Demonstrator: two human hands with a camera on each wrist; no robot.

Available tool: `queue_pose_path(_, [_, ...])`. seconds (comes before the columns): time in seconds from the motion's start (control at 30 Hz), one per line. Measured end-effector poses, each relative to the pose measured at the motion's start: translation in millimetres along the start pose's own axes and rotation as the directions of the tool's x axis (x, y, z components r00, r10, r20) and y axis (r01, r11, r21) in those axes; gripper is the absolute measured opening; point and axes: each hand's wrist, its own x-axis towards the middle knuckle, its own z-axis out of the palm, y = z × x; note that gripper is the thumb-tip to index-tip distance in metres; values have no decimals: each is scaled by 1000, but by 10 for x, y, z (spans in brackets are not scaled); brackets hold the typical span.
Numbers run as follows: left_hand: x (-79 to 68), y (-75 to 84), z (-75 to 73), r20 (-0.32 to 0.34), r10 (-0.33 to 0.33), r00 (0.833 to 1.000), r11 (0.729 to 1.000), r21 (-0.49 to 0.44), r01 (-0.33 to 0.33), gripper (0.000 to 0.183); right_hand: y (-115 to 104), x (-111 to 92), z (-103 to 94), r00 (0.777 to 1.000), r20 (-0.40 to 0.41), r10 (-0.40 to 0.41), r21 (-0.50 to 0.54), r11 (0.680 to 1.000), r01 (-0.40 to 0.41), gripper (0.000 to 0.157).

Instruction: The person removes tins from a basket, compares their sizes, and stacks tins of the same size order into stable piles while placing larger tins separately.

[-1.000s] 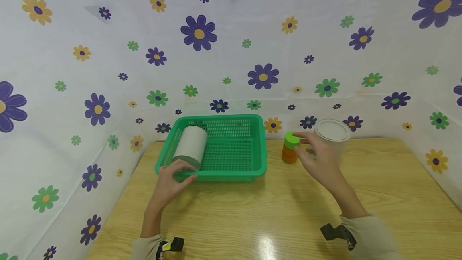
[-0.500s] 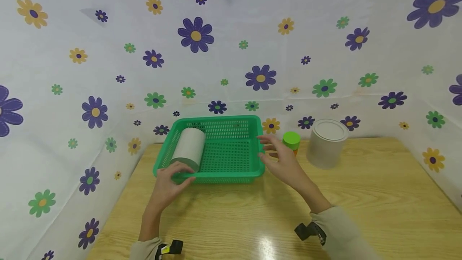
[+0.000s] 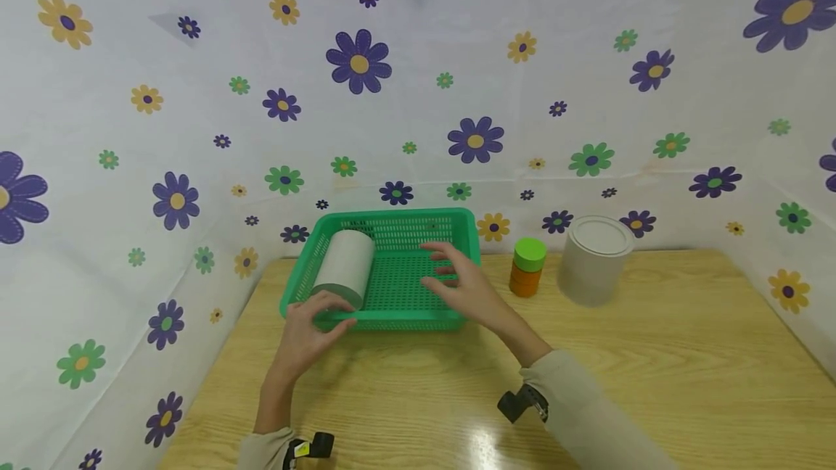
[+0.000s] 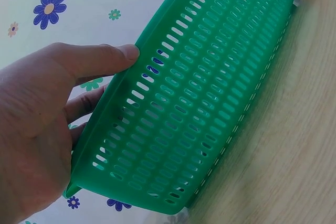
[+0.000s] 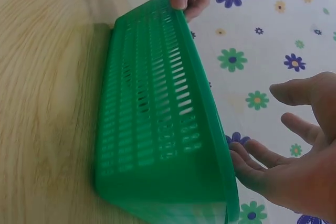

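Observation:
A green plastic basket (image 3: 411,316) with slotted walls stands on the table. My left hand (image 3: 310,332) holds its front rim near the left corner; in the left wrist view the thumb (image 4: 118,56) lies on the rim, with fingers behind it. A white cylinder (image 3: 346,263) lies on its side in the left part of the basket. Over the basket's right part hovers my right hand (image 3: 464,285), its fingers spread and nothing between them. The right wrist view shows this right hand (image 5: 299,156) beside the rim; whether a fingertip touches it, I cannot tell.
Right of the basket stands a small orange jar (image 3: 527,267) with a bright green lid. Farther right is a larger whitish lidded canister (image 3: 594,263). A flower-print cloth (image 3: 418,93) rises behind the wooden table (image 3: 418,397) and along both sides.
My right hand has moved left, from beside the green-lidded jar, across the basket's right rim to over its inside. My left hand stays on the front rim.

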Motion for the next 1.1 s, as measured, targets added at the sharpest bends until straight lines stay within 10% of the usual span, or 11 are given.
queue_pose_path(0.47, [1, 6, 30, 9, 14, 1000, 1000, -1, -14, 19, -28, 466, 323, 989, 73, 127, -99, 988, -120, 64])
queue_pose_path(1.1, [2, 15, 37, -8, 17, 1000, 1000, 12, -17, 25, 201, 899, 753, 959, 95, 268, 75, 958, -275, 74])
